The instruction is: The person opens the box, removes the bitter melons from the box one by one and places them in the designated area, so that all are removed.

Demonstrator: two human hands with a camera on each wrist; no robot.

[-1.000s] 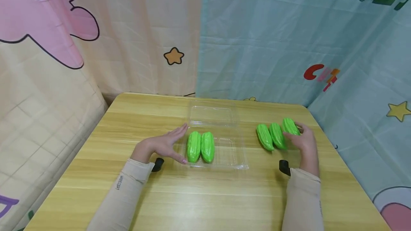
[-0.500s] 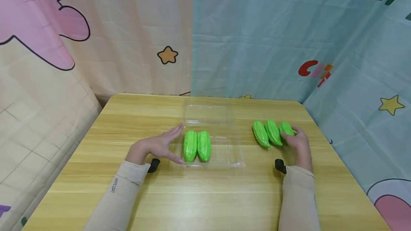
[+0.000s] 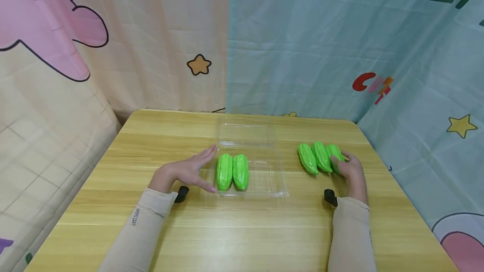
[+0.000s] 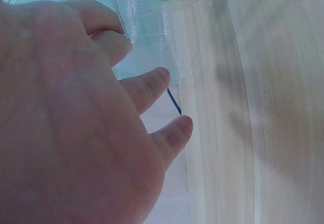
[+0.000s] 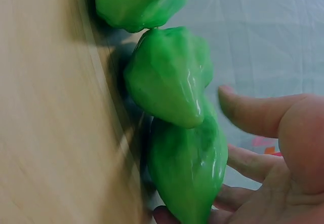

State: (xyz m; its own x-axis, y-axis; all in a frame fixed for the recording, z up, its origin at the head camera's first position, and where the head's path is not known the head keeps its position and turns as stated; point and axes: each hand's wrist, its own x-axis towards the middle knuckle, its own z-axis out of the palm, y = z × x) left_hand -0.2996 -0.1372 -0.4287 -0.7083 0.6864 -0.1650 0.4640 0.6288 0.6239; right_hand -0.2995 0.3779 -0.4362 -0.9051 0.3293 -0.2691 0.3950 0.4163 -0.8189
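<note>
now the rightmost green gourd (image 3: 334, 153) sits level beside the middle gourd (image 3: 321, 156); a second ago it lay farther back, so the loose three seem neatly rowed on the worktop (image 3: 242, 234), well right of the clear box (image 3: 266, 175). the right hand (image 3: 351, 168) touches it, thumb clear; the left hand (image 3: 186, 173) spreads wide at the box's left edge.

Left hand (image 3: 185, 173): fingers extended, thumb spread apart; left forearm (image 3: 132, 234) behind, to its left. Right hand (image 3: 352, 170): fingers bent, thumb opposed; right forearm (image 3: 351, 234) behind it.
</note>
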